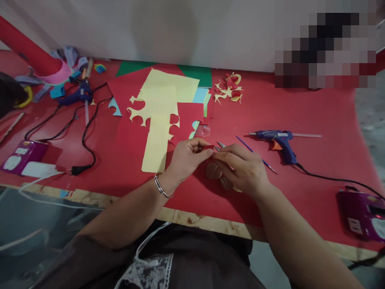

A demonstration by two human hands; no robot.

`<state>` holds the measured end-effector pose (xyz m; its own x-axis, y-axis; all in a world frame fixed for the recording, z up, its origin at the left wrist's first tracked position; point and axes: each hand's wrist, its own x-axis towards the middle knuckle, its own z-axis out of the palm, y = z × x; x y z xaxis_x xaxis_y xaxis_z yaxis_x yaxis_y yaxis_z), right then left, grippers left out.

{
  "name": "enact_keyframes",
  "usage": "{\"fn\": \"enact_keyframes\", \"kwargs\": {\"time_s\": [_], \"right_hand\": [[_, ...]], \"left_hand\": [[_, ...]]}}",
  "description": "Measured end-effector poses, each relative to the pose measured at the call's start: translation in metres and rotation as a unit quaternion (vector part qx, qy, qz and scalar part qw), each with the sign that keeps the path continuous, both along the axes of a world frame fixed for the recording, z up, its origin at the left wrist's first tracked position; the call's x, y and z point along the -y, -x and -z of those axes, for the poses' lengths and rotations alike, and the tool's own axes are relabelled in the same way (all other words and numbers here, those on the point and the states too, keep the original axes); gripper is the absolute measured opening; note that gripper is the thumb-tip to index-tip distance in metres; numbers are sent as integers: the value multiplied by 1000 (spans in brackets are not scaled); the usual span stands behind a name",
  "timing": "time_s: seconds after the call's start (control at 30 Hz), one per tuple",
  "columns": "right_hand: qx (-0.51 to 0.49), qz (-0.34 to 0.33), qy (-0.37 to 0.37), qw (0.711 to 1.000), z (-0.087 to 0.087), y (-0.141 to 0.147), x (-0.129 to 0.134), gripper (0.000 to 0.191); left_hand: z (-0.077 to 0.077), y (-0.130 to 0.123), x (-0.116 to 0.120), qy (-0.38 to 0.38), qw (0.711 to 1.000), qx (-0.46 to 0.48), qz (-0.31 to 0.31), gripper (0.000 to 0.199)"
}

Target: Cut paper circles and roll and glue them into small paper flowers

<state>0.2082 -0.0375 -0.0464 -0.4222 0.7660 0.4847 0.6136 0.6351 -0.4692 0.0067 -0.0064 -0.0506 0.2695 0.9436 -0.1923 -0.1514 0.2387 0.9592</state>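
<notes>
A small piece of red paper [208,147] is pinched between the thumb and fingers of my left hand [188,158]. My right hand [242,166] meets it there, its closed fingertips pressed at the paper's near edge beside my left thumb. Metal tips that look like scissors [221,144] show just behind my right fingers; the rest is hidden. Under my hands lie brown round pieces [213,170] with a line across them, partly covered by my right hand. A bit of yellow paper peeks out below my right palm.
Cut yellow sheets [158,132] lie over red, green and blue paper. Paper scraps [230,88] are heaped at the back. A blue glue gun [278,138] and a thin blue brush [255,154] are at the right. Another glue gun [80,94], cables and a purple box [25,154] occupy the left.
</notes>
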Motion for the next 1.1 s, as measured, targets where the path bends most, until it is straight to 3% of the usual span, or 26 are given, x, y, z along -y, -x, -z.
{"fn": "enact_keyframes", "kwargs": {"time_s": [0.13,0.37,0.63,0.8,1.1], "right_hand": [[-66,13,40,997,-2,4,-1,14],[-136,81,120,980,-6,8,-3,9],[-206,153,173,951,-2,5,-6,16],[-239,170,198,935,-1,0,-9,21],[-322,178,247,896,11,-2,-20,31]], "left_hand": [[-2,2,1,-22,999,-33,25,18],[-4,1,4,-55,997,-44,40,27],[-5,-7,-3,-160,977,-133,48,22],[-9,-15,-13,-156,979,-110,64,19],[11,-26,-35,-87,992,-7,90,22]]}}
